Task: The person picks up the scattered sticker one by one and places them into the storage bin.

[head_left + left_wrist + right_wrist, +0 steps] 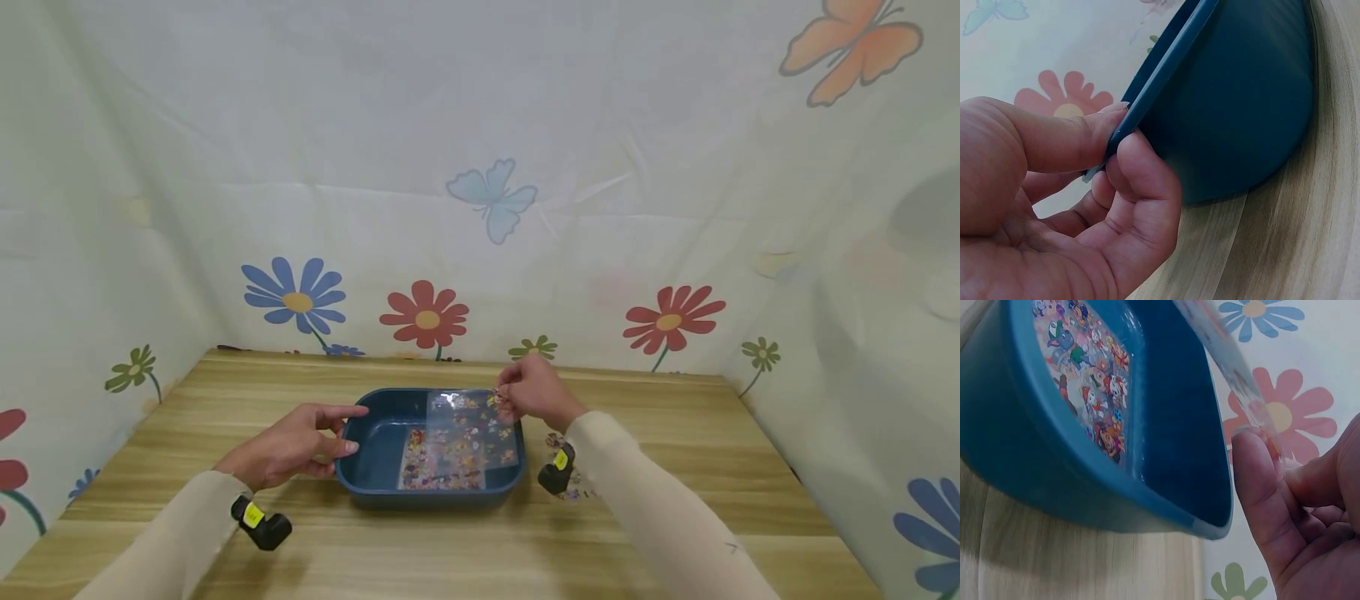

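Note:
A dark blue plastic basin (397,498) stands on the table. My left hand (296,442) pinches its left rim; in the left wrist view the thumb (1069,140) lies on one side of the rim (1160,81) and curled fingers on the other. My right hand (536,390) pinches the top right corner of a clear sticker sheet (472,429), which hangs tilted over the basin's right half. Under it, another sheet with colourful cartoon dog stickers (1091,381) lies on the basin floor. In the right wrist view the held sheet (1232,369) appears nearly edge-on.
More sticker sheets or loose stickers (576,487) lie on the wooden table (420,558) right of the basin, partly hidden by the right wrist and its camera (557,471). A white cloth (360,225) printed with flowers and butterflies hangs behind the table and at its sides.

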Available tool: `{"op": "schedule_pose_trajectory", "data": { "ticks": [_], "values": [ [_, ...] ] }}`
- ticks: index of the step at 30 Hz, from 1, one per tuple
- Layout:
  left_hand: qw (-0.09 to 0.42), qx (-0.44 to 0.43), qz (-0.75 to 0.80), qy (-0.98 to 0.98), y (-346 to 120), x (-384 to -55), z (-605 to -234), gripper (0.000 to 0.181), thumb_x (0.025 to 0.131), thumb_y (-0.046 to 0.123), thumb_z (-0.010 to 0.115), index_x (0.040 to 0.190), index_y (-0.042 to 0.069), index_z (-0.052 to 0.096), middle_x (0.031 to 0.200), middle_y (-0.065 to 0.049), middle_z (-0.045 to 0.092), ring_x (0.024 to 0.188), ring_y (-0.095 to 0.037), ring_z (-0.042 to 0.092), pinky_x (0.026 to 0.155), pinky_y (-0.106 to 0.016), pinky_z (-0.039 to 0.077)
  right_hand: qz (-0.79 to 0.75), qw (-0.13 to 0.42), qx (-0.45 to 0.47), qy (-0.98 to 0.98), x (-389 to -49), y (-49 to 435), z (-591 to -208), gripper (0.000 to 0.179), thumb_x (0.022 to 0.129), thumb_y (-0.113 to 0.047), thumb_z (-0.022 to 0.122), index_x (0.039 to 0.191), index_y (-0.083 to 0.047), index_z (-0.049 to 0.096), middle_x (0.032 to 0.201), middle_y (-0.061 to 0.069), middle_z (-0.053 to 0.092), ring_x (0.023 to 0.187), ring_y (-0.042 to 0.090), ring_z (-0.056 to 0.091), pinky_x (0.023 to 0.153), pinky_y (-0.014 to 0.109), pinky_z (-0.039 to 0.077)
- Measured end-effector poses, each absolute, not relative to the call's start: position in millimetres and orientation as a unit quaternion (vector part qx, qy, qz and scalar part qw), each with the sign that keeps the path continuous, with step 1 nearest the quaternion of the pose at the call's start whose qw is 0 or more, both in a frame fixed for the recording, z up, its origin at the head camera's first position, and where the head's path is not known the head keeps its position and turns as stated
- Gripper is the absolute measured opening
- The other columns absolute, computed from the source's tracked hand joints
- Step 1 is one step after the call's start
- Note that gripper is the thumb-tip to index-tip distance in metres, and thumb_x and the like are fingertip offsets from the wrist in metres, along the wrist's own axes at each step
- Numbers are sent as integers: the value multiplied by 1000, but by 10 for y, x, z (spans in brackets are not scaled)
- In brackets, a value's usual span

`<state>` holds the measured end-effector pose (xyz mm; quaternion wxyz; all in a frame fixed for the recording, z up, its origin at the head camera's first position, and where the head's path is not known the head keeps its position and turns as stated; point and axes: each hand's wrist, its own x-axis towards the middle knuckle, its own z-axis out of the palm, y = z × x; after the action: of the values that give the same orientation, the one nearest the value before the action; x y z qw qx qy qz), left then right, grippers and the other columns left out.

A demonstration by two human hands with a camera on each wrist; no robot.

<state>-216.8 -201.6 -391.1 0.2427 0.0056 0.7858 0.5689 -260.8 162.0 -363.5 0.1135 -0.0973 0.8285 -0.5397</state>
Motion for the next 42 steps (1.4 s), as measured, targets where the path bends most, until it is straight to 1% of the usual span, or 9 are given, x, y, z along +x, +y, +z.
{"op": "schedule_pose_trajectory", "data": {
  "ticks": [6, 9, 12, 16, 23, 30, 35, 42],
  "values": [
    [242, 4, 567, 787, -2014, -2160, -3897, 74, 92, 8, 78, 158, 9, 44, 113, -13, 47, 77, -22, 62, 68, -28, 59, -534, 116, -103, 831, -2611, 1526, -3649, 16, 97, 9, 54, 93, 10, 70, 75, 12, 68, 56, 13, 64, 56, 31, 61],
    [242, 2, 567, 788, -2016, -2161, -3899, 74, 92, 8, 78, 158, 10, 45, 113, -13, 47, 78, -22, 63, 68, -28, 59, -537, 125, -104, 828, -2607, 1485, -3663, 16, 99, 7, 55, 94, 10, 70, 74, 12, 67, 57, 14, 62, 58, 32, 61],
    [243, 4, 566, 788, -2017, -2162, -3905, 74, 92, 8, 78, 158, 10, 45, 112, -12, 47, 77, -22, 63, 68, -28, 59, -533, 123, -107, 830, -2600, 1452, -3692, 16, 100, 5, 57, 95, 9, 71, 74, 12, 68, 57, 14, 62, 58, 32, 62],
    [244, 10, 568, 786, -2014, -2156, -3905, 73, 92, 8, 78, 158, 9, 45, 110, -12, 47, 74, -21, 61, 66, -27, 57, -525, 119, -112, 836, -2589, 1413, -3714, 16, 99, 5, 57, 94, 10, 72, 74, 12, 69, 55, 14, 62, 57, 32, 61],
    [245, 12, 569, 785, -2009, -2147, -3889, 72, 93, 8, 77, 158, 9, 45, 110, -11, 47, 74, -20, 60, 65, -26, 56, -519, 120, -116, 838, -2574, 1335, -3708, 15, 97, 6, 58, 92, 10, 71, 70, 11, 65, 54, 15, 60, 57, 33, 62],
    [243, 3, 566, 787, -2015, -2149, -3888, 73, 92, 8, 77, 158, 10, 45, 112, -12, 47, 76, -21, 62, 67, -27, 57, -501, 123, -117, 848, -2596, 1284, -3697, 15, 93, 8, 57, 94, 10, 72, 70, 12, 67, 53, 15, 62, 57, 33, 62],
    [243, 0, 568, 787, -2005, -2148, -3879, 73, 92, 8, 77, 158, 9, 45, 112, -13, 46, 76, -21, 62, 67, -27, 57, -486, 128, -131, 855, -2616, 1263, -3716, 17, 90, 9, 57, 92, 11, 73, 67, 11, 66, 51, 15, 63, 56, 33, 62],
    [241, -2, 569, 786, -1978, -2147, -3869, 73, 92, 7, 78, 157, 9, 46, 111, -13, 47, 75, -21, 61, 66, -27, 56, -461, 130, -131, 868, -2656, 1239, -3728, 17, 92, 8, 59, 89, 8, 75, 66, 9, 65, 51, 14, 63, 55, 32, 61]
  ]
}}
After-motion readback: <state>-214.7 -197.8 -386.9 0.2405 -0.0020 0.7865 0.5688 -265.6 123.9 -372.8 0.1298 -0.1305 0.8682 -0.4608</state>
